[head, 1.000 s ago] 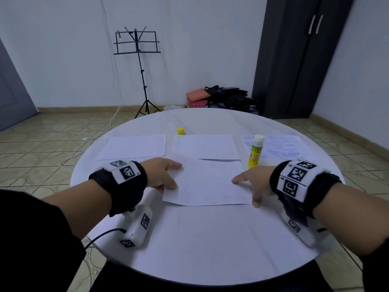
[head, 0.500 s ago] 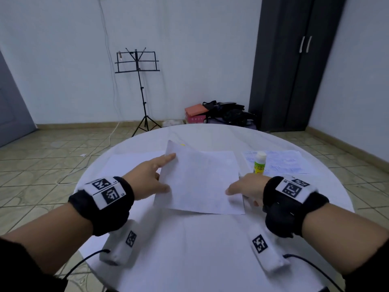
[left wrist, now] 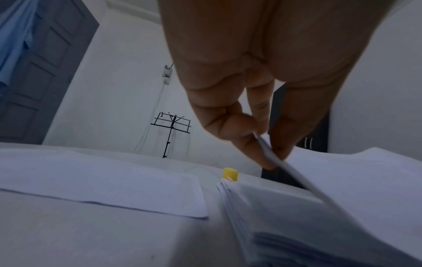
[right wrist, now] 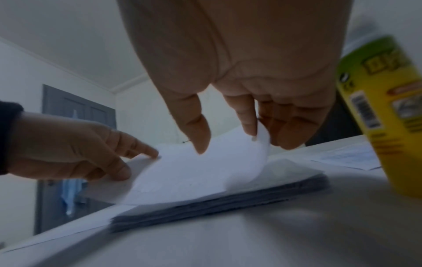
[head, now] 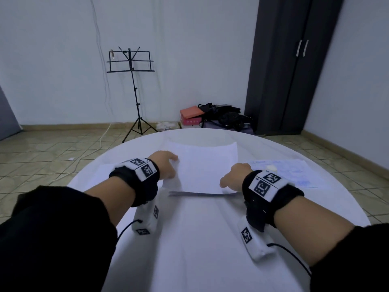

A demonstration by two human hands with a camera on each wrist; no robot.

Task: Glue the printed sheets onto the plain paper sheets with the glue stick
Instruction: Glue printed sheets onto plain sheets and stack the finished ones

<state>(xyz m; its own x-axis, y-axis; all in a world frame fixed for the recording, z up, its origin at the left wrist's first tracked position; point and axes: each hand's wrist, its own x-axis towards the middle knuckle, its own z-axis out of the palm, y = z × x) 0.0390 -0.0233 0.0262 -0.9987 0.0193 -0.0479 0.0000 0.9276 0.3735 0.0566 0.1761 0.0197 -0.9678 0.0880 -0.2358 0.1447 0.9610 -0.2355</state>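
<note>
The sheet (head: pixel 207 167) is seen to be thin white paper, matt and smooth. The table (head: pixel 206 245) is covered by a smooth white top (a little shiny). The glue stick (right wrist: pixel 385 101) is made of glossy yellow plastic. Black cloth wristbands (head: pixel 271 199) are worn.

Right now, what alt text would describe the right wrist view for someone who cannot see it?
The right hand and left hand lift a white sheet off a paper stack; a yellow glue stick stands at right.

glue stick (right wrist: pixel 385 115): yellow-green | cap (left wrist: pixel 230 174): yellow | sheet (head: pixel 207 167): white | table (head: pixel 210 249): white
</note>
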